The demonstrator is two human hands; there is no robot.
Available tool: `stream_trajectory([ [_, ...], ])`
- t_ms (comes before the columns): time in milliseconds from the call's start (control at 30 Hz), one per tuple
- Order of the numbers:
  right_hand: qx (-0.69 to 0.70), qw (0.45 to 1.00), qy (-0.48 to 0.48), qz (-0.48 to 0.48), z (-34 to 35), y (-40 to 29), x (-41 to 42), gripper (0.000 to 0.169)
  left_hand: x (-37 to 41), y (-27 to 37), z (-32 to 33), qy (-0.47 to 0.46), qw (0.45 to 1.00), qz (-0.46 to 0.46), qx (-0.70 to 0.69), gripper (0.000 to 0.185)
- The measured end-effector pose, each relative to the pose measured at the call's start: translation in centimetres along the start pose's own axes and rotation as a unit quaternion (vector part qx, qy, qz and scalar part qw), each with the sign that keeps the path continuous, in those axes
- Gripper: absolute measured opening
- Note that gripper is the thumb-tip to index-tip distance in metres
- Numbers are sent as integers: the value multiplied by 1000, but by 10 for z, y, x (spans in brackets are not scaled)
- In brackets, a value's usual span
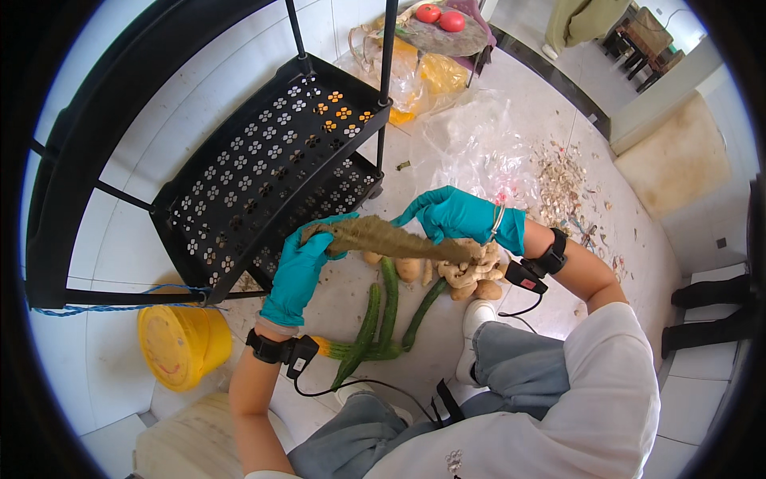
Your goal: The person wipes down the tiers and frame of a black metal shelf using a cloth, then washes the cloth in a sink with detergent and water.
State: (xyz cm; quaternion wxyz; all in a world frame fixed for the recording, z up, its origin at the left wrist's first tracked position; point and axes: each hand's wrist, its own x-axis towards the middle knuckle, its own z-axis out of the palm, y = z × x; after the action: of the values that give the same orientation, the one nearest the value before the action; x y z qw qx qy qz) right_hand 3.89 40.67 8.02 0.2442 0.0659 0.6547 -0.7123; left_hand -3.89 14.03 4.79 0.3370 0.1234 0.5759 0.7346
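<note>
My left hand [302, 263], in a teal glove, grips one end of a brownish-green cloth [383, 236]. My right hand [452, 218], gloved the same way, has its curled fingers on the cloth's upper edge, farther along. The cloth stretches between both hands, over the floor. Below it lie green cucumbers [363, 335] and a yellow-and-green ridged vegetable [335, 348]. Potatoes [409, 270] and a knobbly ginger root [470, 272] lie nearer my right hand, partly hidden by the cloth. To the left, a black rack shelf [263, 149] with flower-shaped holes comes close to my left hand.
A yellow lidded bucket [185, 344] stands at left beneath the rack. Clear plastic bags [479, 149] and scattered peelings [559, 182] cover floor ahead. Two tomatoes [440, 17] sit on a round stool [443, 39]. Another person's legs [577, 24] show beyond the doorway.
</note>
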Motion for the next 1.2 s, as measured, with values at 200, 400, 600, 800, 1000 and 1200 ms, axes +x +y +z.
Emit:
stream_trajectory([
  [200, -109, 993, -51, 11, -3, 15, 5, 36, 1, 1, 3, -89, 994, -11, -61, 28],
  [400, -198, 949, -74, -234, 17, 27, 27, 66, 6, 7, 5, -139, 989, 56, -16, 42],
  [600, -59, 970, -213, -105, 31, 35, 43, 70, 8, 24, 18, -179, 975, 105, 76, 61],
  [800, 108, 979, -172, 24, 35, 41, 38, 52, 12, 8, 6, -39, 988, 136, -58, 40],
  [1000, 239, 969, -67, 14, 41, 42, 23, 53, -7, -62, 13, -129, 943, -136, -276, 43],
  [1200, 24, 989, 44, 136, 47, 49, 20, 43, -14, -75, 23, -125, 976, -163, -72, 30],
])
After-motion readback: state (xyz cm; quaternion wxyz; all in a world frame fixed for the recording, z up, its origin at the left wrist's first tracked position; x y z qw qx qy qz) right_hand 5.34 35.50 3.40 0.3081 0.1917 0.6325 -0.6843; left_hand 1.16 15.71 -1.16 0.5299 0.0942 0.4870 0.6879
